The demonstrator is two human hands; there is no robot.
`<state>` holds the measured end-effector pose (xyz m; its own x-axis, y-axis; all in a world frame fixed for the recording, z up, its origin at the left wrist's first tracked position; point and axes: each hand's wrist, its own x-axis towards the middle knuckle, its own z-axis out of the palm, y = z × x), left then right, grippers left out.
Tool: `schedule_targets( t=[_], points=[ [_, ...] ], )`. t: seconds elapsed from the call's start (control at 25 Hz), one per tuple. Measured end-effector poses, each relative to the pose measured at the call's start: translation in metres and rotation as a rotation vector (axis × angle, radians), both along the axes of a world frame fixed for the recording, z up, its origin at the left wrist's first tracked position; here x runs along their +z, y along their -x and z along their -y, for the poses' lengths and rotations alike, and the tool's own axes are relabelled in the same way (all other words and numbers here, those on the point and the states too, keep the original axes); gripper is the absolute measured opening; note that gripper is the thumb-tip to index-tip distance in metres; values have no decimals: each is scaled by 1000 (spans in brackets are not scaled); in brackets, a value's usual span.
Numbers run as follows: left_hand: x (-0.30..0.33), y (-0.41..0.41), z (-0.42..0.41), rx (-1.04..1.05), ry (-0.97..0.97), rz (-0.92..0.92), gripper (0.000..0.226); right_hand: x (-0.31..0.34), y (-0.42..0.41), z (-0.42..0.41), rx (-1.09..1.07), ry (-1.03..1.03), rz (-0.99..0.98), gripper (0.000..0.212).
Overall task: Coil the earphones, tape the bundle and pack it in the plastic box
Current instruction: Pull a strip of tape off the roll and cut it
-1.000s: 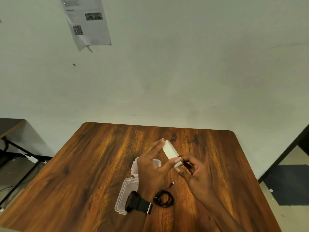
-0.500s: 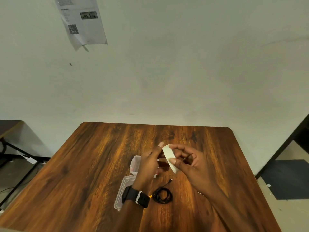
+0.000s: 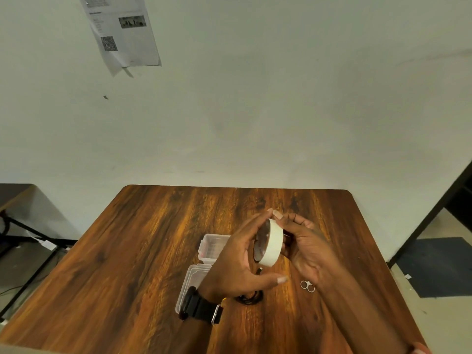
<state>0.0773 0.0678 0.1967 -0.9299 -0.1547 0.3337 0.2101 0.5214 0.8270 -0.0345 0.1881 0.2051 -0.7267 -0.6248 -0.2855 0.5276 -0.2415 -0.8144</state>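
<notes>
A white roll of tape is held on edge above the wooden table, between both hands. My left hand grips its left face and rim, with the thumb spread below. My right hand holds the right side, its fingertips at the roll's top. The coiled black earphones lie on the table under my left hand, partly hidden. The clear plastic box lies open to the left, its lid flat towards me.
A small pair of scissors with white ring handles lies on the table under my right wrist. A black watch sits on my left wrist. A paper sheet hangs on the wall at upper left. A dark side table stands at far left.
The tape roll has turned so its open inner face shows to the left. My right hand moved from the roll's lower end to its right side and top.
</notes>
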Motion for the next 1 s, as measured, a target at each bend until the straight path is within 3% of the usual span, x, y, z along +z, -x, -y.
schedule_targets(
  t=[0.08, 0.16, 0.28, 0.48, 0.6, 0.76, 0.92, 1.0],
  points=[
    [3, 0, -1, 65, 161, -70, 91, 6, 0, -1, 0, -18, -4, 41],
    [4, 0, -3, 147, 271, -174, 65, 9, 0, -1, -25, -32, -27, 37],
    [1, 0, -1, 188, 343, -221, 35, 9, 5, -1, -34, -75, -62, 29],
    [5, 6, 5, 183, 469, -262, 9, 11, 11, 4, -14, -191, -47, 22],
    [9, 7, 5, 246, 518, -277, 7, 16, 13, 7, -8, -211, -45, 20],
    [7, 10, 8, 216, 796, -307, 11, 18, 13, 13, -14, -212, 1, 22],
    [3, 6, 10, 260, 512, -189, 30, 20, 15, 17, -34, -157, 58, 20],
    [2, 5, 12, 246, 526, -174, 38, 22, 16, 18, -42, -155, 49, 23]
  ],
)
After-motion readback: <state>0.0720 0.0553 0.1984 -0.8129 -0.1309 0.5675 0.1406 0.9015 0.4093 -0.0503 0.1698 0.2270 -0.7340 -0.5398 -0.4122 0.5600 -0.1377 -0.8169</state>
